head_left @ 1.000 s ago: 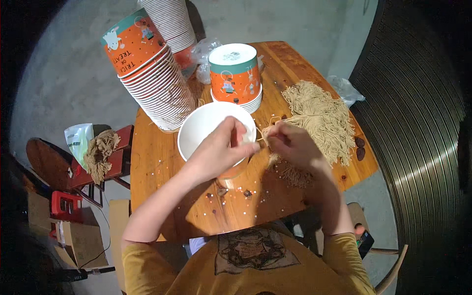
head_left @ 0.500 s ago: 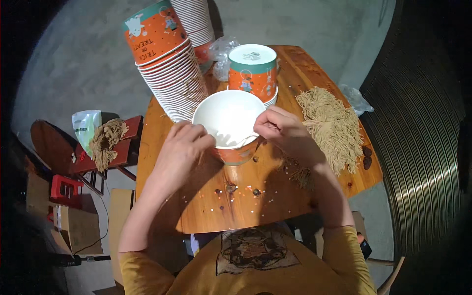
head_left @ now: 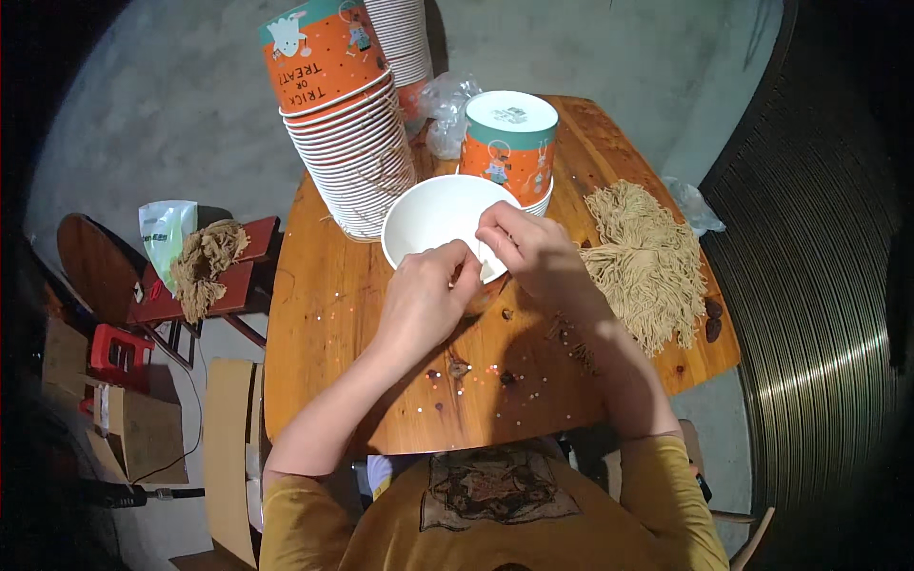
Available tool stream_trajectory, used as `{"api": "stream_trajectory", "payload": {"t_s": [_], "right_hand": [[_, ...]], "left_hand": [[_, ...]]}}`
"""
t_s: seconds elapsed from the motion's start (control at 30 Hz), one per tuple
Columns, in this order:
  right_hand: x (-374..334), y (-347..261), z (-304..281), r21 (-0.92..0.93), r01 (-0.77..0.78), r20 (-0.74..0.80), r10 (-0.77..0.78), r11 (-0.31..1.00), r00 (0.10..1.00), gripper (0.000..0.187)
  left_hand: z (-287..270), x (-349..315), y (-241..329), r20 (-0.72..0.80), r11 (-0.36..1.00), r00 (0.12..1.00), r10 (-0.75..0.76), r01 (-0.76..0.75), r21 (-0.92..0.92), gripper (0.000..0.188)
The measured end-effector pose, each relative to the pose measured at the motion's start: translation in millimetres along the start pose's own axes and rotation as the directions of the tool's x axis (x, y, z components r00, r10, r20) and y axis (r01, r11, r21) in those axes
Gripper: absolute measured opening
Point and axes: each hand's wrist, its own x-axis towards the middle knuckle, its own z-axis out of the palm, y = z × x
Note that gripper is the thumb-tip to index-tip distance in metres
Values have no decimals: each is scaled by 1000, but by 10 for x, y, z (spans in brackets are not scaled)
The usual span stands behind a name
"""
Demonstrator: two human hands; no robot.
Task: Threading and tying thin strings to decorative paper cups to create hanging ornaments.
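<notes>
One white-lined bucket (head_left: 424,214) mid-desk (head_left: 324,352). Your left hand (head_left: 421,297), fingers bunched, is at its 5 o'clock; right hand (head_left: 545,249), fingers curled, at 4; can't tell what either grips. I'd pinch lightly, keep the rim unbent. Tan string pile (head_left: 647,262): 3 o'clock; stacked buckets (head_left: 352,157): 10.

From the head, the single fisheye view looks forward and down to the wooden desk (head_left: 324,314), the hands (head_left: 428,295) near.
</notes>
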Motion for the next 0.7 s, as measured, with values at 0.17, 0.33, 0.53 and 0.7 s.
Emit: {"api": "stream_trajectory", "payload": {"t_s": [0.17, 0.33, 0.53, 0.7], "right_hand": [[62, 62, 28, -146, 51, -164, -75, 988, 984, 9], [60, 124, 38, -50, -25, -117, 19, 998, 993, 13], [113, 50, -3, -194, -108, 58, 122, 975, 991, 20], [266, 72, 54, -406, -146, 239, 260, 902, 936, 22]], "left_hand": [[14, -19, -124, -16, 982, 981, 191, -191, 1, 9], [-44, -46, -201, 34, 950, 950, 309, -310, 43, 8], [-102, 7, -333, 130, 889, 883, 452, -458, 24, 14], [-97, 56, -341, 180, 789, 771, 610, -612, -51, 12]]}}
